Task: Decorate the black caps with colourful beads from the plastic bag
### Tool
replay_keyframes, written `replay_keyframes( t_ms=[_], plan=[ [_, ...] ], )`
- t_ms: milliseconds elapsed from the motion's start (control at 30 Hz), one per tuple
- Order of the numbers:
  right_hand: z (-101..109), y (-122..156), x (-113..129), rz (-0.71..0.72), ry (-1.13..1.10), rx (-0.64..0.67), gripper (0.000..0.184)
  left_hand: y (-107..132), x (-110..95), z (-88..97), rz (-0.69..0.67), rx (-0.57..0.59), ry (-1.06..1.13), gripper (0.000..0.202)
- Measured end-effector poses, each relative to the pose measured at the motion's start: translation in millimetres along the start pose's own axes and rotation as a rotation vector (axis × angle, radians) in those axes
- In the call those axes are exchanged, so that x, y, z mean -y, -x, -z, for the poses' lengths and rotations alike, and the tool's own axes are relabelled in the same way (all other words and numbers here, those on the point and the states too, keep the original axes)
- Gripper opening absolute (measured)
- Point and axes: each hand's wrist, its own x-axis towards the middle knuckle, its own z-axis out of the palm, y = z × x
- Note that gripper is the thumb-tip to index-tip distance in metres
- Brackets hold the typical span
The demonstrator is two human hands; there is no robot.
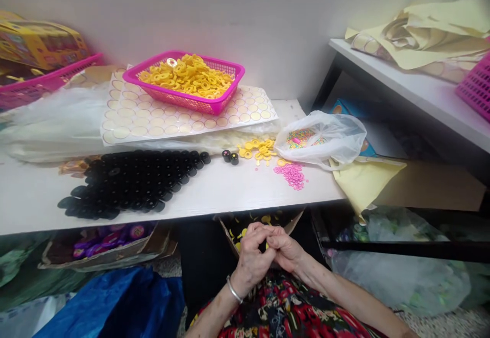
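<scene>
My left hand (pixel 253 254), with a silver bangle at its wrist, and my right hand (pixel 285 248) meet above my lap, fingers curled and pressed together. A little dark and yellow shows between them, but the fingers hide whatever they may hold. Just beyond and beneath them, an open cardboard box (pixel 294 221) contains yellow round pieces. On the table (pixel 229 195) ahead stand many black round pieces (pixel 133 179) packed in rows. Two more black pieces (pixel 230 157) sit apart, beside a small heap of yellow rings (pixel 257 149) and a scatter of tiny pink pieces (pixel 293 175).
A pink basket (pixel 220 105) full of yellow rings rests on sticker sheets (pixel 118 118). A clear bag (pixel 344 134) with tiny coloured pieces lies at the table's right end. Below left are a carton (pixel 115 259) of purple items and a blue bag (pixel 126 302); a white shelf (pixel 413 93) juts in at right.
</scene>
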Motion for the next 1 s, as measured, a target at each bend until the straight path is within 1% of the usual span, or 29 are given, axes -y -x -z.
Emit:
replay_keyframes(
  t_ms=[67,100,167,233,333,433,533,600,700,833,900,1000],
  plan=[
    [4,-2,1,-0.027,0.001,-0.054,0.034,-2,6,4.2,-0.022,0.046,-0.025,0.021],
    [7,-2,2,-0.037,-0.007,-0.083,0.034,-3,9,6.0,-0.040,0.072,-0.045,0.026],
    [11,-2,5,-0.080,-0.051,-0.121,0.038,-4,14,8.0,-0.062,0.107,-0.081,0.038],
    [12,-2,7,-0.134,-0.100,-0.112,0.045,-5,16,8.8,-0.067,0.113,-0.090,0.040],
    [11,1,10,-0.159,-0.100,-0.016,0.053,-7,11,10.6,-0.081,0.086,-0.119,0.034],
    [11,6,12,-0.103,-0.028,0.059,0.058,-11,1,14.0,-0.121,0.055,-0.208,0.027],
    [13,9,12,-0.044,0.011,0.073,0.057,-15,-2,15.8,-0.134,0.049,-0.270,0.018],
    [13,10,12,-0.020,0.024,0.051,0.052,-17,1,16.0,-0.125,0.044,-0.284,0.018],
    [10,10,13,0.039,0.092,-0.028,0.045,-16,8,16.2,-0.094,0.020,-0.280,0.024],
    [4,10,17,0.126,0.254,-0.134,0.040,-12,13,15.7,-0.004,0.045,-0.171,0.025],
    [1,10,21,0.149,0.355,-0.156,0.036,-10,13,13.1,-0.014,0.043,-0.161,0.021],
    [-1,6,26,0.162,0.493,-0.136,0.030,-10,17,8.9,-0.061,0.010,-0.246,0.016]
  ],
)
